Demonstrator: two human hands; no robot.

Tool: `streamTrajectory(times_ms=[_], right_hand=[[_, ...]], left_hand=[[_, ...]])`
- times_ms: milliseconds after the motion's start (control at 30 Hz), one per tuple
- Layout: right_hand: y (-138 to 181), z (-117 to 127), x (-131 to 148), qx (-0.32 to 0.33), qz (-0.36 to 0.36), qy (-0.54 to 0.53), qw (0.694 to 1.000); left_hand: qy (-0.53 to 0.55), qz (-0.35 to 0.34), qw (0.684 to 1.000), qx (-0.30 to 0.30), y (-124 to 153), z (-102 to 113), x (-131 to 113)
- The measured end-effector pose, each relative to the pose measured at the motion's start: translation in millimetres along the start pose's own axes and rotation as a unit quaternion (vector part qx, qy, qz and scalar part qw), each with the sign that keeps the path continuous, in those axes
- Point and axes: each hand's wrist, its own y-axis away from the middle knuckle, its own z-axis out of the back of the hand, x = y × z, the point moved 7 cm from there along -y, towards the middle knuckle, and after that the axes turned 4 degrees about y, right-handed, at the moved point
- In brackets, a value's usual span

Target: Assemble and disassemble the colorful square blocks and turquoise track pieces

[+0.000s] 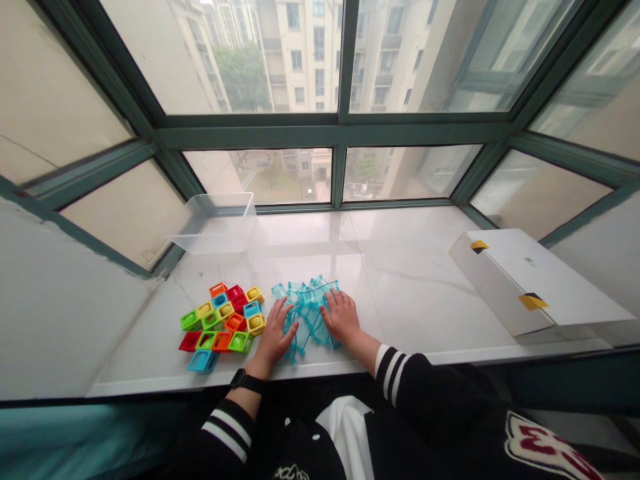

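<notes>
My left hand [276, 333] lies flat with fingers spread on the left side of a heap of clear blue plastic track pieces [307, 300] on the white sill [400, 280]. My right hand [341, 315] rests palm down on the heap's right side, fingers stretched forward. Neither hand grips a piece. Just left of my left hand sits a cluster of coloured cube blocks [225, 319] in red, orange, yellow, green and blue.
An empty clear plastic tub [220, 223] stands at the back left by the window. A flat white cardboard box [530, 280] with yellow and black tape lies at the right. The sill's front edge [200, 385] runs just below my wrists.
</notes>
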Motion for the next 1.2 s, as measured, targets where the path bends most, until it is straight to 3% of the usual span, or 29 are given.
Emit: streamTrajectory(times_ms=[333,533,667,933,1200], right_hand=[[1.8,2.9,-8.6,-0.012,0.003,0.007,1.0],[1.3,18.9,-19.4,-0.013,0.016,-0.021,1.0],[16.3,36.9,-45.5,-0.03,0.032,-0.062,0.997],[81.2,54.3,-126.4,-0.093,-0.014,-0.115,0.989],[87.3,53.4,-138.8,-0.13,-0.03,-0.135,0.982]], left_hand=[[0.008,0.004,1.0,-0.022,-0.9,-1.4,-6.2],[-0.007,0.009,0.999,-0.032,-0.4,-0.7,-3.1],[-0.019,0.008,0.999,-0.048,0.5,-0.2,-5.1],[-0.051,0.002,0.995,-0.089,3.2,-2.2,-14.7],[-0.102,-0.035,0.985,-0.133,9.9,3.5,-33.5]])
